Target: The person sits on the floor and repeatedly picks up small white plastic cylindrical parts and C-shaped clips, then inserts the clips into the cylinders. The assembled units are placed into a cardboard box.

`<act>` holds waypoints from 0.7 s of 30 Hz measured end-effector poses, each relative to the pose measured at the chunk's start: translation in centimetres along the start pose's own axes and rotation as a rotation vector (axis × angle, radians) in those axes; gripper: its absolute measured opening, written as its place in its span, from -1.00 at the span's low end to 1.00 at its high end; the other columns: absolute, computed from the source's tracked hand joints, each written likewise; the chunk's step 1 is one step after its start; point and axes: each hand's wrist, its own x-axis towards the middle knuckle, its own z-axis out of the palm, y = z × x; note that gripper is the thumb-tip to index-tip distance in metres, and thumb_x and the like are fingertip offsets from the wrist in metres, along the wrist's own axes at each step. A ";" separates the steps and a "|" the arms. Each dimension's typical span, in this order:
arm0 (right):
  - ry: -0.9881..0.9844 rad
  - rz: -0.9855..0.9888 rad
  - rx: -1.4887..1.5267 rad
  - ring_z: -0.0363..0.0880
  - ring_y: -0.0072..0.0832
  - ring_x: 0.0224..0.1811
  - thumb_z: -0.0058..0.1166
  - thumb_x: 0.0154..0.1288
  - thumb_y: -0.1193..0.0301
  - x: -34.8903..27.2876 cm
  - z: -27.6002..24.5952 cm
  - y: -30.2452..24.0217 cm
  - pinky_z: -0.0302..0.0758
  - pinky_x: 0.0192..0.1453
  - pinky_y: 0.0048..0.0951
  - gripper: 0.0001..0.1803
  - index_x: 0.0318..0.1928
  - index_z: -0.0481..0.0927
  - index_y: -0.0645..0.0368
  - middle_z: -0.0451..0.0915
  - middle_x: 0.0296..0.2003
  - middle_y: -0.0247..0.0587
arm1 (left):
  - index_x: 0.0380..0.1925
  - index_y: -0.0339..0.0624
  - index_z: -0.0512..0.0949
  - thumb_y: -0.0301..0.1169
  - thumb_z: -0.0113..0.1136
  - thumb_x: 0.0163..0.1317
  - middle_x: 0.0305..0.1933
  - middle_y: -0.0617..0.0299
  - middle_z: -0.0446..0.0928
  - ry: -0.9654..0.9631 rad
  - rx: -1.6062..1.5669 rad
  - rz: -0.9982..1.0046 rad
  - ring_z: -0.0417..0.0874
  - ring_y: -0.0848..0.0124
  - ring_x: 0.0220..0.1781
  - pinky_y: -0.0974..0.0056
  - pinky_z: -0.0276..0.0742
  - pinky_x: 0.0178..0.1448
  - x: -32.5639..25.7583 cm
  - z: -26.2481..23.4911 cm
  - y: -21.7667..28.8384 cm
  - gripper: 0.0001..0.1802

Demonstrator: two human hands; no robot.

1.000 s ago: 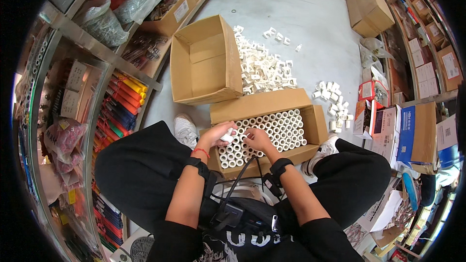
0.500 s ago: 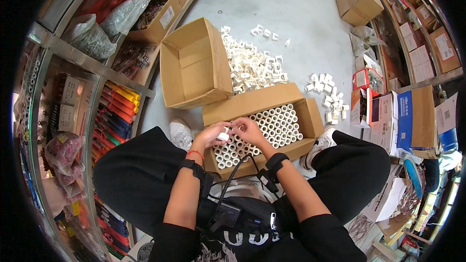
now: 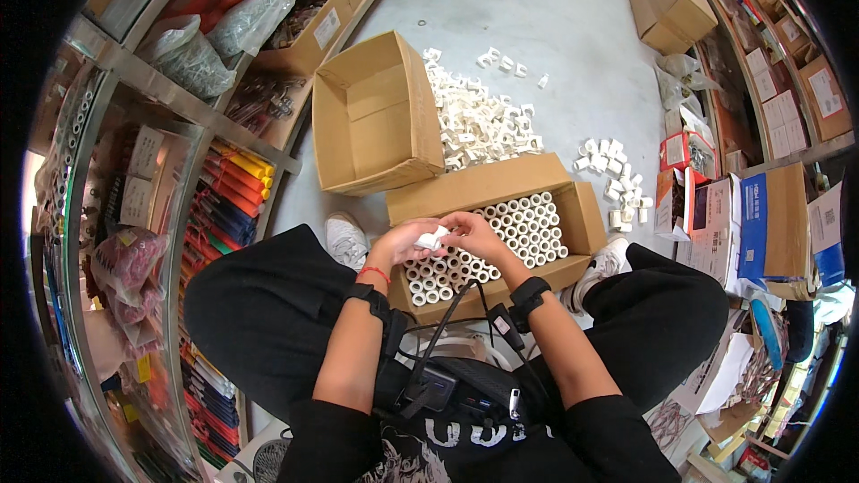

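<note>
Both my hands are over an open cardboard box (image 3: 586,217) between my legs. Upright rows of short white plastic pipe fittings (image 3: 528,233) fill much of it, their round ends facing up. My left hand (image 3: 403,241) is curled, palm up, around a loose white pipe fitting (image 3: 432,239); whether more than one lies there I cannot tell. My right hand (image 3: 476,238) meets it from the right, thumb and fingers pinched at the fitting's edge. My fingers and wrists hide the box's near left part.
Beyond the box lies a heap of white plastic clips (image 3: 479,121), beside a tipped open carton (image 3: 376,125). Loose white fittings (image 3: 617,181) are scattered on the floor at right. Loaded shelves (image 3: 201,130) stand at left, with more cartons (image 3: 671,0) and shelving at right.
The whole scene has shifted slightly rightward in the picture. Both hands stay over the box, and the white fitting in my left hand now lies at a different angle.
</note>
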 end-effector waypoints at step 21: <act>0.022 0.100 0.157 0.49 -0.60 -0.33 0.05 0.09 0.46 -0.8 -0.7 -1.1 0.42 -0.23 -0.62 -0.76 -0.21 0.46 0.31 0.52 -0.35 -0.26 | -0.10 -0.29 0.34 -0.32 -0.11 0.20 -0.25 0.10 0.51 0.036 -0.014 -0.002 0.58 0.45 -0.41 0.59 0.43 -0.56 0.3 0.2 0.0 -0.67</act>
